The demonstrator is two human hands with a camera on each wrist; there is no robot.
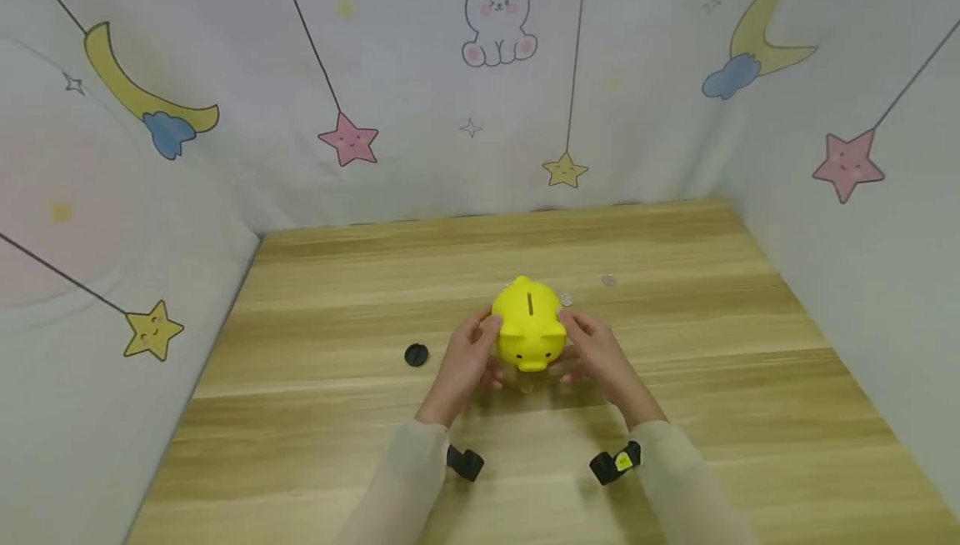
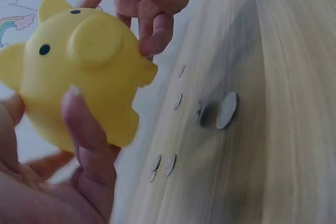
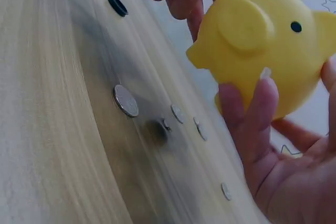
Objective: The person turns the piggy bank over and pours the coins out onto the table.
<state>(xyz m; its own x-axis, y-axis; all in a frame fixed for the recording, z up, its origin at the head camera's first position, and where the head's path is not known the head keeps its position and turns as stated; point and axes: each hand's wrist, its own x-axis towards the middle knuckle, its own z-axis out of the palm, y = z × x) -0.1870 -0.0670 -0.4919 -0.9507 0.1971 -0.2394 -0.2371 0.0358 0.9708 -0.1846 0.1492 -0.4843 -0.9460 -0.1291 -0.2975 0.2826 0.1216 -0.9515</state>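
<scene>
A yellow piggy bank (image 1: pixel 529 324) with a slot in its back is held between both hands, raised off the wooden table. On its left side the left hand (image 1: pixel 465 355) grips it with thumb and fingers. From the other side the right hand (image 1: pixel 602 357) holds it in the same way. The snout (image 2: pixel 97 40) faces the person. Several coins lie on the table under and around it, among them a large coin (image 3: pixel 126 100). Close to that coin is a dark blurred object (image 3: pixel 156 132), too smeared to identify. The underside of the piggy bank is hidden.
A round black cap (image 1: pixel 416 354) lies on the table left of the left hand. Toward the back right are two coins, one nearer (image 1: pixel 566 300) and one farther (image 1: pixel 609 279). White printed curtains (image 1: pixel 420 178) enclose the table (image 1: pixel 315 295) at the back and both sides.
</scene>
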